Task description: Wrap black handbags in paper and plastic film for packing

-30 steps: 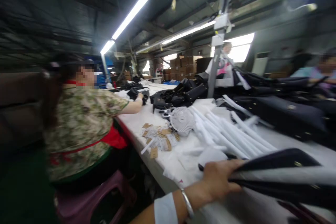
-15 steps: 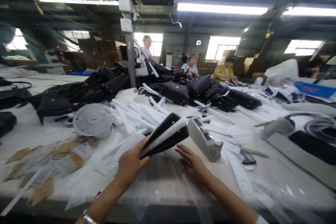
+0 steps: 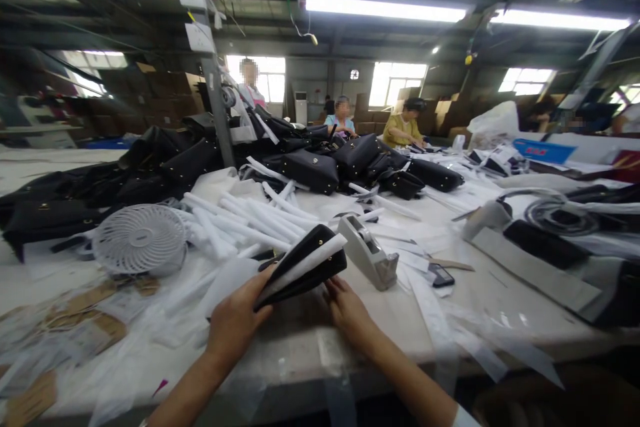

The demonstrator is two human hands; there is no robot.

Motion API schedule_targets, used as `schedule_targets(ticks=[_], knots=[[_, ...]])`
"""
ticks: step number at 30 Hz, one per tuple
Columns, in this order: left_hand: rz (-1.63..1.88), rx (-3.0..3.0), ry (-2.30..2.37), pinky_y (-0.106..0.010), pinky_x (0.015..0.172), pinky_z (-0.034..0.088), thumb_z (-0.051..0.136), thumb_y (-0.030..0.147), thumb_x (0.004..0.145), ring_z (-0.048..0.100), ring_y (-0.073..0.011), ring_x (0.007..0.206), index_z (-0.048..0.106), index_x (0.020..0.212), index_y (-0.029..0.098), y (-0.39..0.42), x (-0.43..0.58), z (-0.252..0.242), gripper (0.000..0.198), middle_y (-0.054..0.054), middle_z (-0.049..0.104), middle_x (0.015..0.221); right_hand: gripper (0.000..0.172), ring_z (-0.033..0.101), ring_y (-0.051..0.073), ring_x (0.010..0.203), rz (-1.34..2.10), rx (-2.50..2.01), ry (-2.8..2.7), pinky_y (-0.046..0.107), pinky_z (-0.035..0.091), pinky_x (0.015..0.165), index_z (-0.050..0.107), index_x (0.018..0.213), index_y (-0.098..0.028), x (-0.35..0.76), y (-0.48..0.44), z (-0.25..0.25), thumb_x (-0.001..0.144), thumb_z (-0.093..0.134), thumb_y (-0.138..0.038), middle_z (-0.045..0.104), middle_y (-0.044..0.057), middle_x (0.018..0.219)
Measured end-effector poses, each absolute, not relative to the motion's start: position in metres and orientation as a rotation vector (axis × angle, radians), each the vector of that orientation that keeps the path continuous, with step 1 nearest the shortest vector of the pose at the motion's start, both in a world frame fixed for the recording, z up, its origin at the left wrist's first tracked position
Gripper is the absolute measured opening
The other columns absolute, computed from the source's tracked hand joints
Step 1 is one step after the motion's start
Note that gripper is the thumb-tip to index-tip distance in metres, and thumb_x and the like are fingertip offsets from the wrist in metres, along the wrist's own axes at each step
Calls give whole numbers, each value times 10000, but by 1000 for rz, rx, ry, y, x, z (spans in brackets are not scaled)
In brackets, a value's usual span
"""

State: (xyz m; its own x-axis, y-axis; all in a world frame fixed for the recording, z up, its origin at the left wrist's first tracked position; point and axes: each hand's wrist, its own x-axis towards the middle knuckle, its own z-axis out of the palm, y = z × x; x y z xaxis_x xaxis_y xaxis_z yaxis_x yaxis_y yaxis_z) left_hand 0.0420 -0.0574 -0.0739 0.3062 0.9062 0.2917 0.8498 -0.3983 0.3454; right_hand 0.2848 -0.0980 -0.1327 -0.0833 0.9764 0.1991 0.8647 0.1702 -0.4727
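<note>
My left hand is closed round the near end of a flat black bag with a white paper sheet sticking out of its opening. The bag is tilted up off the white table, its far end pointing away to the right. My right hand lies under the bag's right end, fingers stretched toward it and touching its lower edge. A grey tape dispenser stands just right of the bag.
A small white fan lies at the left, beside white paper rolls and brown tags. Black bags are heaped behind, round a grey post. Several people sit at the far side. White strips and a black phone lie at the right.
The view swung from the left, where a seated person was, to straight ahead. My left hand kept hold of the black bag; my right hand came in and moved up under its right end.
</note>
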Motion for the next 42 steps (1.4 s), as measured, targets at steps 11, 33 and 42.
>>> schedule_targets(ticks=[11, 33, 42], knots=[[659, 2545, 1549, -347, 894, 537, 609, 47, 796, 652, -237, 1123, 403, 1423, 372, -61, 53, -83, 735, 34, 606, 1362, 506, 340, 280, 1410, 316, -1628, -2184, 476, 174, 1200, 540, 1373, -177, 262, -107, -135, 961, 493, -467, 495, 127, 1451], [682, 3016, 1282, -374, 955, 535, 491, -72, 717, 614, -227, 1180, 411, 1427, 326, -77, 50, -132, 817, -28, 577, 1393, 355, 600, 282, 1034, 303, -1725, -2322, 431, 375, 991, 678, 1098, -180, 281, -150, -136, 976, 461, -433, 701, 109, 1027], [675, 2949, 1265, -374, 952, 536, 487, -42, 749, 623, -230, 1166, 446, 1406, 312, -77, 49, -126, 747, -28, 596, 1371, 296, 587, 220, 1070, 372, -1580, -2342, 360, 365, 1017, 611, 1237, -248, 293, -155, -121, 999, 452, -325, 687, 49, 1115]])
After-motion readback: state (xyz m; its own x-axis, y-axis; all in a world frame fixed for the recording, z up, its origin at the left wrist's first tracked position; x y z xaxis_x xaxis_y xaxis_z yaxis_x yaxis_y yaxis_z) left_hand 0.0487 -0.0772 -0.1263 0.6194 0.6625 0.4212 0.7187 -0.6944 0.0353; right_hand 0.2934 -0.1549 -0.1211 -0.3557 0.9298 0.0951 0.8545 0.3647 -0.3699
